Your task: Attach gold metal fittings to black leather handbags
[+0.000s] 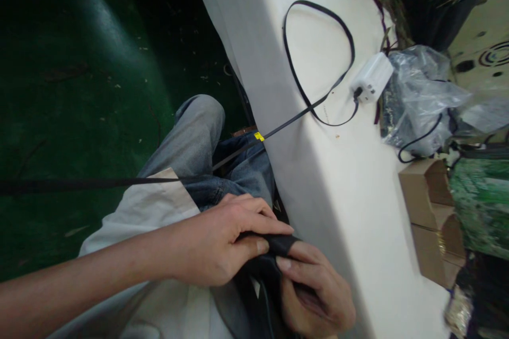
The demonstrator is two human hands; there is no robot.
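A black band of soft, flexible-looking material (280, 244) is stretched between both my hands above my lap. My left hand (226, 235) grips it, fingers on top and thumb pressed on the near side. From the right, my right hand (322, 291) pinches the band with its thumb and index finger. More dark material (262, 275) hangs below the hands; what it belongs to I cannot make out. Beyond my hands, a flat black cable (286, 123) with a yellow tag (259, 136) drops off the white table (318, 185) toward my lap.
On the table the cable loops round to a white power adapter (373, 77). Clear plastic bags (425, 90), an open cardboard box (427, 217) and a green printed package (483, 201) stand along the far side. Another dark strap (79, 185) crosses the view at left.
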